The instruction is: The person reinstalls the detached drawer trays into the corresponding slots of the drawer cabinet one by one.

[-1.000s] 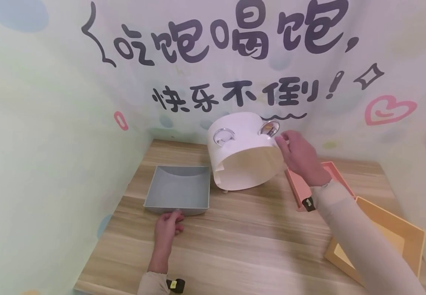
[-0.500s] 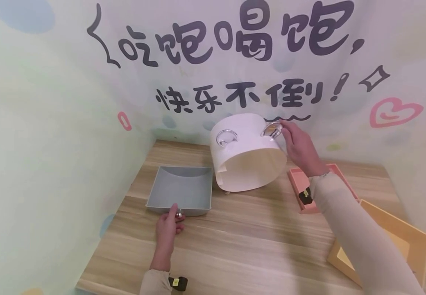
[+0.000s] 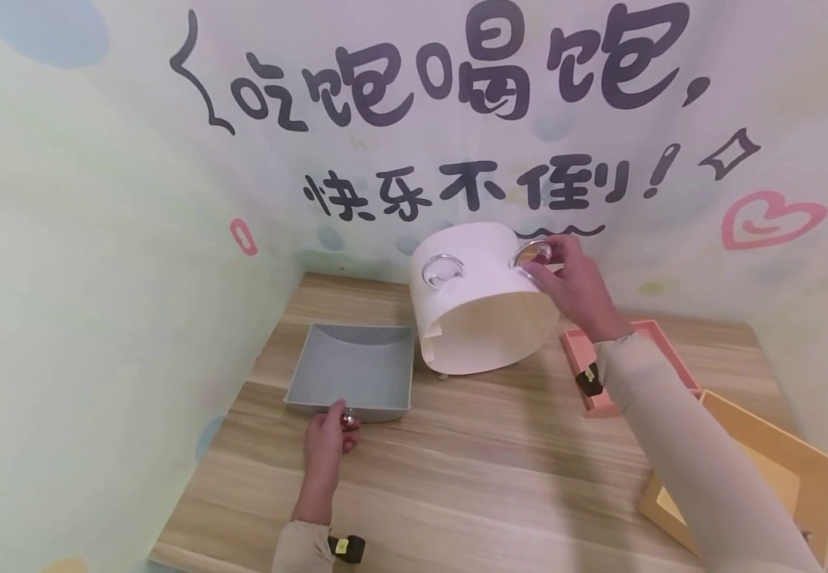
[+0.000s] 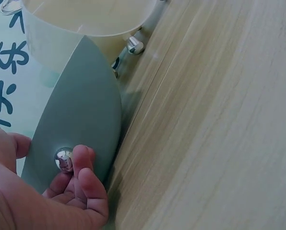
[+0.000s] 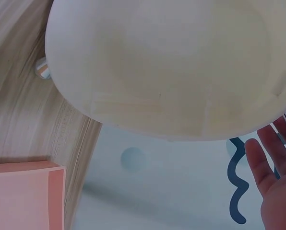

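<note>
A white rounded cabinet shell [image 3: 471, 259] stands at the back of the wooden table, its wide opening facing me, two chrome rings on top. My right hand [image 3: 579, 282] holds the right chrome ring [image 3: 534, 255] with thumb in front and fingers behind; in the right wrist view the fingers reach to the ring at the edge. Left of the shell lies a grey drawer [image 3: 357, 370] with a round chrome knob [image 4: 64, 159]. My left hand [image 3: 326, 442] grips the drawer's front at this knob, fingers curled beside it and thumb at the rim.
A pink drawer [image 3: 596, 404] lies right of the shell, partly behind my right forearm. Nearer, a yellow-orange drawer [image 3: 808, 477] rests at the table's right side. Small round metal feet [image 4: 135, 45] show under the shell. A printed cloth wall [image 3: 414, 159] rises behind the table [image 3: 457, 477].
My right hand has moved from beside the right ring onto it. The left thumb has come up over the grey drawer's front rim near the knob. Shell and drawers have stayed put.
</note>
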### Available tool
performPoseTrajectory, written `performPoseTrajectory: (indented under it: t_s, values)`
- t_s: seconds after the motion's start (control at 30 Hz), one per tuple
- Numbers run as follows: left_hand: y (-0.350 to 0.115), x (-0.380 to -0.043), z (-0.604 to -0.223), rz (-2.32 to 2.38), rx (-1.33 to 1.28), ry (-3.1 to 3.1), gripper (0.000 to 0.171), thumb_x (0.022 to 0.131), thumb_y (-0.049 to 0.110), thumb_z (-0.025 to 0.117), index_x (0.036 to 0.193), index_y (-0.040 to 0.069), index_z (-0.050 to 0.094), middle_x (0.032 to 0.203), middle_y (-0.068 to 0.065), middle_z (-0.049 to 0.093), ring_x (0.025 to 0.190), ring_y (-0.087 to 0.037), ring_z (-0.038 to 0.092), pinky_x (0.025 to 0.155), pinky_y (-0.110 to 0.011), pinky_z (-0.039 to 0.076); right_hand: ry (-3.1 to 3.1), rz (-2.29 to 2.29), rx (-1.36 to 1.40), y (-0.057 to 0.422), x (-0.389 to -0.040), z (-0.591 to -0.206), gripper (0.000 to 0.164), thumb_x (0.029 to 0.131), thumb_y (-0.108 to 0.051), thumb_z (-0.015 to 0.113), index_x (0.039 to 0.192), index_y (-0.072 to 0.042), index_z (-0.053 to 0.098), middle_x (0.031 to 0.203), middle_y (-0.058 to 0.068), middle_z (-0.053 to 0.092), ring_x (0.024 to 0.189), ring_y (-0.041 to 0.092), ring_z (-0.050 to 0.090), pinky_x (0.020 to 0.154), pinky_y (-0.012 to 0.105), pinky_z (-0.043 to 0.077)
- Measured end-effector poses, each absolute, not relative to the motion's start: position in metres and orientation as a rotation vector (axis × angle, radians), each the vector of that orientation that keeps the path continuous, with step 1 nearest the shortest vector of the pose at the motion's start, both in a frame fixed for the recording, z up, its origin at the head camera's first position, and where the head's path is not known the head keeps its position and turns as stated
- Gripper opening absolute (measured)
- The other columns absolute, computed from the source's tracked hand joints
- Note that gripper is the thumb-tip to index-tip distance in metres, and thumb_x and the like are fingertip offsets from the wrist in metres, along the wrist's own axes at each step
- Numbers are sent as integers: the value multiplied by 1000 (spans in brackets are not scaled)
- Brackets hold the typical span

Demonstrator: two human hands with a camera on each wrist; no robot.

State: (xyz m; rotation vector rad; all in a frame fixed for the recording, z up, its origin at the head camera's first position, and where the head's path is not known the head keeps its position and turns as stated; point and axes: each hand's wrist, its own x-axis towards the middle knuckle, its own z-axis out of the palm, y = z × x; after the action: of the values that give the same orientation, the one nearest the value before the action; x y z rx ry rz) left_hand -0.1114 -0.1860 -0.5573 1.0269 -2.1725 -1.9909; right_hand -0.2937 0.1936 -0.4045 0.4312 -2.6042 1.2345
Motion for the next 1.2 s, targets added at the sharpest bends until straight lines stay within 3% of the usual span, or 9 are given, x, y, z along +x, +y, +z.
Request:
performPoseTrajectory:
  t_s: [0.13, 0.47, 0.77, 1.2]
  values:
    - [-187, -110, -557, -2014, 1015, -2163, 40, 102, 37, 50, 111, -2, 54, 79, -3, 74, 60, -9, 64, 57, -21, 50, -2605, 1242, 471, 194, -294, -407, 58, 94, -28, 74, 137, -5, 42, 114, 14, 64, 108, 27, 62, 85, 22, 51]
    - [-192, -101, -555, -2016, 960, -2171, 37, 101, 29, 51, 115, -5, 52, 86, -10, 74, 61, -9, 61, 58, -21, 51, -2619, 1224, 474, 196, -293, -410, 63, 94, -29, 73, 144, -6, 44, 113, 17, 64, 102, 31, 65, 78, 14, 48]
    - [-198, -97, -557, -2011, 946, -2172, 36, 100, 27, 49, 117, -5, 52, 81, -5, 72, 61, -10, 62, 59, -22, 52, -2673, 1179, 361, 194, -290, -409, 37, 102, -34, 61, 124, -6, 51, 107, 13, 62, 91, 27, 55, 76, 34, 45]
    - [-205, -91, -552, -1937, 909, -2166, 33, 100, 23, 48, 115, -6, 54, 79, -7, 70, 62, -12, 64, 61, -24, 53, -2758, 1021, 353, 195, -287, -400, 33, 105, -34, 55, 119, -4, 54, 109, 18, 66, 96, 34, 60, 87, 48, 48]
